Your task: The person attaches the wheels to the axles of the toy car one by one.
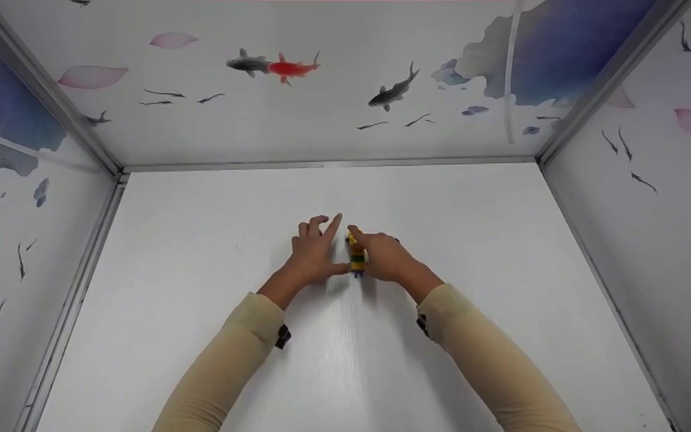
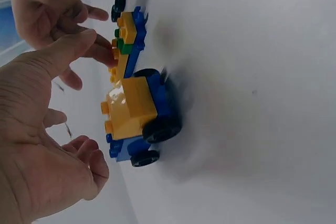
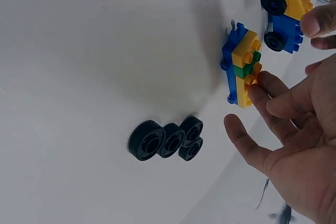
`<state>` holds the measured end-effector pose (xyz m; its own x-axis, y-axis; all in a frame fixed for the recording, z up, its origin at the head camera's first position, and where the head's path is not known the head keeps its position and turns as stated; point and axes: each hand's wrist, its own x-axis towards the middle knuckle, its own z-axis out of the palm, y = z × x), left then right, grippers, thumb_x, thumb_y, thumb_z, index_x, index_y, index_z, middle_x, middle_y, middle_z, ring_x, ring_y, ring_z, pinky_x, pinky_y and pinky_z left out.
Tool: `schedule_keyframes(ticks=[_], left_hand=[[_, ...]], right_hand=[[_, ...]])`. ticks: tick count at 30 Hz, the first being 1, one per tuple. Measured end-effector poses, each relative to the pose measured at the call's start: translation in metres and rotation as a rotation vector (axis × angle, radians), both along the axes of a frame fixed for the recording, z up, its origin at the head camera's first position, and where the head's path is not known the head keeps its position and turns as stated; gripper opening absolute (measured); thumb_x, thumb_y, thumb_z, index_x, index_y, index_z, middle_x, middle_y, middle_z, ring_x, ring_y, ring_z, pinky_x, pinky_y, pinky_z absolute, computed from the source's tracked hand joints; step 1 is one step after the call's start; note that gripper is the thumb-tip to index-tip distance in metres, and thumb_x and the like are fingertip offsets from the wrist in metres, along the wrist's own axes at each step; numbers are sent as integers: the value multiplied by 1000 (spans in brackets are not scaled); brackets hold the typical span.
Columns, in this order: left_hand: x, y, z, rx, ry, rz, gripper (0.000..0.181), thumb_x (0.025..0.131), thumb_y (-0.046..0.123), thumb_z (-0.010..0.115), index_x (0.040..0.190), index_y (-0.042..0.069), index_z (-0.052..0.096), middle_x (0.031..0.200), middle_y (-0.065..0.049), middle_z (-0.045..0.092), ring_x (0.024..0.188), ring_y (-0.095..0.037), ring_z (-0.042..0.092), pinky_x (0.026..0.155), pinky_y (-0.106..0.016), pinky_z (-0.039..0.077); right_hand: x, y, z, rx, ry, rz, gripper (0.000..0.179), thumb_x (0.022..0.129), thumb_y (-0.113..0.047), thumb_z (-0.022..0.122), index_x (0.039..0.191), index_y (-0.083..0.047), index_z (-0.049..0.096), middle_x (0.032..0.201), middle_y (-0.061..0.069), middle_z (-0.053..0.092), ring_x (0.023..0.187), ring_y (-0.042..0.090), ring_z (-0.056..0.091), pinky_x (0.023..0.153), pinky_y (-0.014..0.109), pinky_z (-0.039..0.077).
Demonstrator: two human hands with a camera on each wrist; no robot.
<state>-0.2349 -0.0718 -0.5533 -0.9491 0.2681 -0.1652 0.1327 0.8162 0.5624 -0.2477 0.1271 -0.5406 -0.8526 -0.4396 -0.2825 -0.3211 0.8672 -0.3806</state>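
My left hand is spread beside the toys, its thumb stretched toward the other hand. In the left wrist view it hovers by a toy car with a yellow body, blue base and black wheels, holding nothing. My right hand has its fingertips at the studs of a wheelless block assembly, its thumb apart from it. That piece has yellow and green bricks on a blue base and stands directly behind the car, as the left wrist view shows. In the head view the hands partly cover the toys.
Several loose black toy wheels lie on the white table, near the block assembly. Panels printed with fish and petals enclose the table at the back and both sides, with metal framing along the back edge.
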Motion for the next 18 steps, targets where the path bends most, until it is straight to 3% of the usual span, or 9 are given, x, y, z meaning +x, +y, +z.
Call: schedule_keyframes(ticks=[4, 9, 13, 18], left_hand=[[-4, 11, -7, -108, 52, -70, 115, 91, 53, 90, 179, 24, 21, 179, -11, 31, 164, -37, 29, 127, -70, 28], [-12, 17, -13, -255, 104, -124, 114, 89, 64, 87, 177, 22, 27, 178, -4, 42, 168, -30, 31, 131, -82, 9], [-14, 22, -17, -280, 115, -154, 111, 91, 64, 85, 176, 19, 30, 176, -4, 45, 169, -29, 32, 129, -86, -3], [-16, 30, -23, -301, 128, -162, 110, 93, 67, 80, 176, 17, 30, 176, -4, 45, 168, -29, 34, 126, -88, -7]], right_hand=[[-1, 4, -3, -41, 7, 16, 84, 101, -9, 81, 173, -14, 38, 152, 13, 70, 142, 37, 65, 122, 54, 52], [0, 11, -4, -113, 5, 24, 83, 98, 2, 76, 172, -11, 40, 151, 15, 70, 144, 38, 63, 123, 54, 51], [0, 13, -4, -146, -12, 9, 81, 96, 4, 76, 169, -12, 45, 151, 16, 70, 144, 40, 62, 124, 56, 49], [0, 16, -7, -189, -24, -5, 66, 96, 0, 79, 158, -9, 60, 152, 14, 70, 145, 37, 62, 129, 59, 43]])
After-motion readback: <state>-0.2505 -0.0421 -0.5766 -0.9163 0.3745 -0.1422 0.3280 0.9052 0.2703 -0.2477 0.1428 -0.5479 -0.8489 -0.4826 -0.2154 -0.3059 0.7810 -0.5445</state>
